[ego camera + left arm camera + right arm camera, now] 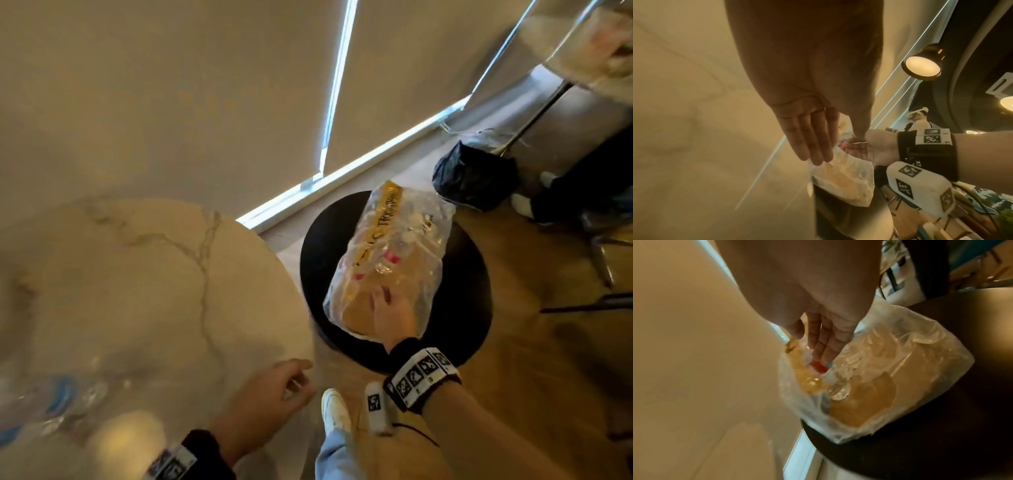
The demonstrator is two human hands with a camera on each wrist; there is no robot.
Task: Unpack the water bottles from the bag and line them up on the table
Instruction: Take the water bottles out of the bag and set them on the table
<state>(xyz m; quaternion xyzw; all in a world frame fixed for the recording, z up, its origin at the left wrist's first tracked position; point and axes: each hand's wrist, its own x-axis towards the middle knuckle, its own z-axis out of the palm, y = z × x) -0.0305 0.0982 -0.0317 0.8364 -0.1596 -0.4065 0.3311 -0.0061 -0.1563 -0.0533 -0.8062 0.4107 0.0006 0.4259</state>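
A clear plastic bag [387, 260] with yellow print lies on a black round stool [469, 291], with several water bottles inside it. My right hand [380, 296] reaches into the bag's mouth. In the right wrist view its fingers [824, 350] are nearly straight and touch a clear bottle [838, 387] with a red label, without closing round it. My left hand [274, 390] hovers over the edge of the marble table [137, 274], fingers relaxed and empty [813, 146]. Blurred bottles with blue labels [61, 401] lie on the table at the lower left.
The stool stands close to the table's right edge. A black rubbish bag [476, 174] sits on the wooden floor behind the stool, with chair legs [599, 260] to the right. My white shoe [337, 407] is between table and stool.
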